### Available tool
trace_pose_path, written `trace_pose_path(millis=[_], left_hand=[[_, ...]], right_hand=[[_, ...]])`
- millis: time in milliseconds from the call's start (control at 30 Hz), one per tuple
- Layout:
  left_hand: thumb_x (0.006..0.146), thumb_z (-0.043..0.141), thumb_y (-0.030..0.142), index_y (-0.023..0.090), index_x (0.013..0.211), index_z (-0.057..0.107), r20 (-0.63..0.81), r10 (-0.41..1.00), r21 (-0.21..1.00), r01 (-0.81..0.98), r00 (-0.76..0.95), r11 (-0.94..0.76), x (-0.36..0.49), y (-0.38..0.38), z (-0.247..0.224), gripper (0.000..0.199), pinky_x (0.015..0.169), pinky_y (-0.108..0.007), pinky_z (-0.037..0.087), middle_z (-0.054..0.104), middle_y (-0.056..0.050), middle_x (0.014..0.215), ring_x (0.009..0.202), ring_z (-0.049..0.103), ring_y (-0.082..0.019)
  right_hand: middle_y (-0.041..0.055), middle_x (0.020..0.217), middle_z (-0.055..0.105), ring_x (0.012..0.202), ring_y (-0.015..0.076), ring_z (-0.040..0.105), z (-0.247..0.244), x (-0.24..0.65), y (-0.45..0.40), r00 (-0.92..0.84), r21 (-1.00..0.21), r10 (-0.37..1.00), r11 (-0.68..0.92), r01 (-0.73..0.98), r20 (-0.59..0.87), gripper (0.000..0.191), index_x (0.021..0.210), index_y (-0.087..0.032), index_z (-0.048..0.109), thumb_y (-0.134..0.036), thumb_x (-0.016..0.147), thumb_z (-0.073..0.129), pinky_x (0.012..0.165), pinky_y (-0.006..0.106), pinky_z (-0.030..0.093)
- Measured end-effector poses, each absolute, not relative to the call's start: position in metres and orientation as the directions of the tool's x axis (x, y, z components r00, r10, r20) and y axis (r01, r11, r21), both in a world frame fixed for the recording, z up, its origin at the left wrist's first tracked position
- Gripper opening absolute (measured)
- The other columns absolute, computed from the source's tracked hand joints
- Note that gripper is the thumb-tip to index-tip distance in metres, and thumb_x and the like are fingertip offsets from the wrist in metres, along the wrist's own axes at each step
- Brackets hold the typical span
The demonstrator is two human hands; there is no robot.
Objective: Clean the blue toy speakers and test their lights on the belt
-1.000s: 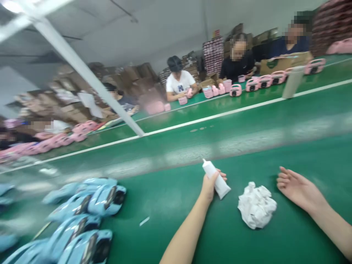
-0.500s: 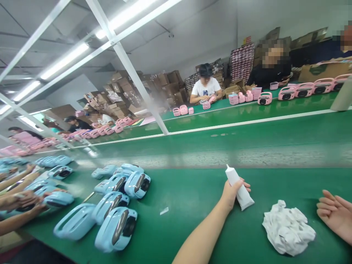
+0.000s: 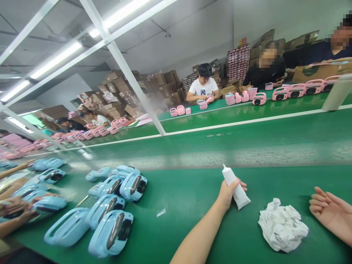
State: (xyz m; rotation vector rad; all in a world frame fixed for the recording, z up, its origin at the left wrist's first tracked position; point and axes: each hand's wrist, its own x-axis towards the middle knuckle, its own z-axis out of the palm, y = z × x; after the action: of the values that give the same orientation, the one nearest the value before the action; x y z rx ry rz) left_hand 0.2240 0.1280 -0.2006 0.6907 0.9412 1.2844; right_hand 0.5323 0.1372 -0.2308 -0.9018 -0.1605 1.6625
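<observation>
My left hand (image 3: pixel 227 192) is closed round a white tube (image 3: pixel 236 189) with a thin nozzle, held tilted over the green table (image 3: pixel 176 234), nozzle pointing up and away. At the right edge, my right hand (image 3: pixel 328 211) lies palm up with loosely curled fingers, and nothing is in it. Between the two hands sits a crumpled white wad (image 3: pixel 283 225), touching neither. A small clear scrap (image 3: pixel 161 212) lies on the table left of my left forearm.
Light blue camera-shaped cases (image 3: pixel 111 233) are grouped at the left, with other people's hands (image 3: pixel 16 211) beyond them. Across the belt, people work by pink cases (image 3: pixel 259 98). A pale cylinder (image 3: pixel 337 92) stands at the far right; a white post (image 3: pixel 134 86) rises behind the belt.
The whole view has shifted slightly, so most things appear a little further left. My left hand still holds the tube, and my right hand stays beside the wad.
</observation>
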Motion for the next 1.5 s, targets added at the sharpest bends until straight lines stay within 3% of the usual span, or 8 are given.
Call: trace_pose_path(millis=[100,467,900,1200,1500], left_hand=[[0.054,0.079,0.047,0.011,0.073,0.062,-0.200,0.979,0.869,-0.457,0.030,0.191,0.223,0.129,-0.202,0.044,0.062,-0.031,0.049,0.069,-0.010,0.072,0.062,0.063,-0.019],[0.052,0.077,0.048,0.013,0.067,0.059,-0.215,0.976,0.883,-0.417,0.044,0.214,0.221,0.128,-0.203,0.042,0.054,-0.027,0.045,0.062,-0.005,0.060,0.054,0.059,-0.016],[0.054,0.075,0.044,0.014,0.061,0.057,-0.173,0.983,0.883,-0.431,0.066,0.185,0.221,0.128,-0.204,0.035,0.064,-0.032,0.048,0.057,-0.002,0.053,0.049,0.054,-0.013],[0.054,0.073,0.042,0.014,0.062,0.056,-0.175,0.983,0.881,-0.435,0.063,0.185,0.221,0.126,-0.200,0.033,0.066,-0.032,0.048,0.056,-0.002,0.053,0.049,0.054,-0.013],[0.053,0.074,0.043,0.016,0.061,0.056,-0.176,0.982,0.884,-0.427,0.073,0.190,0.221,0.127,-0.201,0.034,0.066,-0.033,0.048,0.056,-0.001,0.052,0.048,0.053,-0.013]], right_hand=[[0.0018,0.073,0.031,0.055,0.0136,0.044,-0.230,0.533,0.137,-0.097,-0.409,0.850,-0.345,-0.845,-0.517,0.022,0.096,-0.022,0.064,-0.017,0.077,0.053,0.041,0.025,0.050],[0.0017,0.073,0.035,0.056,0.0116,0.046,-0.224,0.530,0.133,-0.107,-0.335,0.838,-0.327,-0.884,-0.536,0.022,0.098,-0.020,0.064,-0.016,0.080,0.053,0.042,0.025,0.050],[0.0016,0.073,0.033,0.055,0.0126,0.045,-0.219,0.526,0.131,-0.085,-0.401,0.850,-0.331,-0.854,-0.520,0.023,0.097,-0.022,0.063,-0.017,0.077,0.054,0.041,0.024,0.050],[0.0016,0.073,0.034,0.055,0.0115,0.046,-0.221,0.527,0.131,-0.091,-0.374,0.849,-0.323,-0.870,-0.520,0.023,0.098,-0.021,0.064,-0.016,0.078,0.054,0.041,0.024,0.050],[0.0016,0.072,0.033,0.055,0.0144,0.045,-0.229,0.533,0.136,-0.095,-0.443,0.855,-0.356,-0.823,-0.510,0.023,0.097,-0.025,0.062,-0.020,0.075,0.055,0.040,0.028,0.049]])
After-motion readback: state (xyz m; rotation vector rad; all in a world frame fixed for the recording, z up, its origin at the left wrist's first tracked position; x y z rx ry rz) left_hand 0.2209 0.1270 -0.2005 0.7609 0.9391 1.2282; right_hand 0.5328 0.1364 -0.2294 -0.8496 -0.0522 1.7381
